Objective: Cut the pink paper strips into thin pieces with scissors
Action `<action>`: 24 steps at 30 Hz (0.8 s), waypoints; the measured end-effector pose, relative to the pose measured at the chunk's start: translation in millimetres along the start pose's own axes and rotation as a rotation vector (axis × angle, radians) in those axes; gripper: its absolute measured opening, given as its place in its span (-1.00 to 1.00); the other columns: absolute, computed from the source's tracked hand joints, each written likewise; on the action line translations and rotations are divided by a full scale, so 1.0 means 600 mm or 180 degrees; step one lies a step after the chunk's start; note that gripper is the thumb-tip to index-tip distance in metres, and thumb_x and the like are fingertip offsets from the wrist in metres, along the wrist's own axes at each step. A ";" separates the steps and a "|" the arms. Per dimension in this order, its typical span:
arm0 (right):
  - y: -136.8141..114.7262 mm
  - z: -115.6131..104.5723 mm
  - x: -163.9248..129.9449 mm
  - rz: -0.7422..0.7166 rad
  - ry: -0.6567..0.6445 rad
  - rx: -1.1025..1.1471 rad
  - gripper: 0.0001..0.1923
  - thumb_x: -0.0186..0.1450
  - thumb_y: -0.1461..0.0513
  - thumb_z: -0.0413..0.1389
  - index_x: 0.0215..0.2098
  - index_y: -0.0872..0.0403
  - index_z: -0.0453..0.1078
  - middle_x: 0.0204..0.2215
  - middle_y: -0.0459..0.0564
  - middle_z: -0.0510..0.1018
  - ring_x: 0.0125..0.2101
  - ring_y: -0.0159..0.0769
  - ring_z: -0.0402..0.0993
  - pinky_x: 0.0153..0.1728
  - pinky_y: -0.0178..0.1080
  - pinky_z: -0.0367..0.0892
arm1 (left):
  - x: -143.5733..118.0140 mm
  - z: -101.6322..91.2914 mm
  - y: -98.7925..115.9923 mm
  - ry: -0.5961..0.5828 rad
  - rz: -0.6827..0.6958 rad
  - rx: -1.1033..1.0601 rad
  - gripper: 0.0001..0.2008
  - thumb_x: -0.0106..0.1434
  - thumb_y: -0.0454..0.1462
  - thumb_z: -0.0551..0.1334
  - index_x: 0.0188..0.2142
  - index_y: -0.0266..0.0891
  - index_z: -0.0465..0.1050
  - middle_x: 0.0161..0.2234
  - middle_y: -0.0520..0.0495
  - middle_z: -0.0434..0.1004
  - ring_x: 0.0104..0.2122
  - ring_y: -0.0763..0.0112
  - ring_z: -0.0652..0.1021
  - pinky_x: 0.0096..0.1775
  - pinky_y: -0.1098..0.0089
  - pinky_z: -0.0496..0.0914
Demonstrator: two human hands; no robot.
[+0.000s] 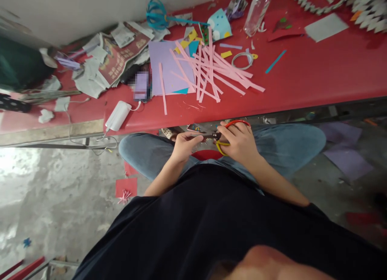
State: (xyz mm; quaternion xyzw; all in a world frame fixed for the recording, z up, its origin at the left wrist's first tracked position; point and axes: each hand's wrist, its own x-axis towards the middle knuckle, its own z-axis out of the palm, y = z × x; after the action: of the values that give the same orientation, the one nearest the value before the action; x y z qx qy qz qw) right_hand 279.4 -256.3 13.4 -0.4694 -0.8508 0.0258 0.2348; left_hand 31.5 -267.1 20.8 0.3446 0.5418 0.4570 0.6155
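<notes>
My right hand [240, 141] grips scissors [227, 128] with red and yellow handles, held over my lap below the edge of the red table [317, 74]. My left hand [185, 145] is closed at the scissor blades, pinching something too small to make out. On the table above lie several pink paper strips [211, 70] spread over a lilac sheet [169, 68].
A clear plastic bottle [256, 9], a tape ring [242, 60], a white power bank [117, 115] with cable and crumpled newspaper [115, 58] lie on the table. A paper chain [347, 1] runs along the far right. Paper scraps litter the concrete floor [54, 199].
</notes>
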 end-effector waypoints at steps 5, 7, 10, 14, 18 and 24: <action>-0.001 0.000 -0.001 0.0099 0.0013 0.0058 -0.53 0.45 0.11 0.26 0.29 0.01 0.56 0.27 0.13 0.70 0.14 0.14 0.54 0.16 0.10 0.37 | 0.003 0.008 0.016 0.0100 -0.0007 0.0047 -0.78 0.13 -0.12 0.62 -0.30 -0.19 0.80 -0.36 -0.12 0.78 -0.47 0.43 0.63 -0.50 0.46 0.42; 0.001 0.002 -0.002 0.0165 0.0024 0.0109 -0.50 0.43 0.10 0.28 0.30 0.00 0.55 0.28 0.14 0.69 0.15 0.16 0.54 0.17 0.12 0.38 | 0.006 0.013 0.020 0.0133 -0.0006 0.0046 -0.76 0.12 -0.13 0.62 -0.28 -0.21 0.80 -0.36 -0.12 0.78 -0.49 0.43 0.62 -0.51 0.46 0.41; 0.009 0.007 -0.001 0.0220 0.0147 0.0088 -0.49 0.41 0.10 0.30 0.29 0.03 0.56 0.27 0.16 0.70 0.13 0.16 0.55 0.18 0.12 0.38 | 0.018 0.017 0.024 0.0143 0.0037 0.0048 -0.74 0.13 -0.13 0.63 -0.25 -0.22 0.80 -0.33 -0.12 0.78 -0.47 0.42 0.64 -0.48 0.43 0.47; 0.038 0.009 0.002 0.0358 0.0333 -0.0079 -0.52 0.42 0.09 0.29 0.25 0.07 0.59 0.21 0.16 0.73 0.09 0.14 0.58 0.19 0.10 0.41 | 0.063 0.003 0.032 0.0346 0.0416 -0.0018 -0.80 0.19 -0.17 0.60 -0.32 -0.21 0.71 -0.33 -0.07 0.76 -0.35 0.43 0.69 -0.24 0.40 0.60; 0.094 0.011 0.001 0.0686 0.0468 -0.0106 -0.46 0.37 0.05 0.34 0.23 0.12 0.59 0.07 0.20 0.76 0.04 0.16 0.63 0.18 0.11 0.48 | 0.144 -0.032 0.065 0.0872 0.1394 0.0385 -0.85 0.36 -0.17 0.47 -0.28 -0.17 0.62 -0.31 -0.01 0.72 -0.34 0.48 0.66 -0.16 0.40 0.58; 0.167 0.038 -0.018 0.1422 0.1026 0.0531 -0.40 0.33 -0.06 0.39 0.19 0.09 0.54 -0.12 0.16 0.73 -0.19 -0.01 0.67 -0.07 0.01 0.56 | 0.262 -0.023 0.126 0.0300 0.2347 0.2664 -0.74 0.43 -0.38 0.29 0.05 -0.12 0.63 -0.12 -0.06 0.70 -0.16 0.32 0.65 -0.01 0.24 0.53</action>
State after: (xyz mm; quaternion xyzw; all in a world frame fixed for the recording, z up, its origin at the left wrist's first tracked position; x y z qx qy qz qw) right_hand 353.4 -205.1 -37.2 -0.6223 -0.6730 0.0719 0.3933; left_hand 2.6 -95.0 32.7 0.7054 0.5475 0.4028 0.2007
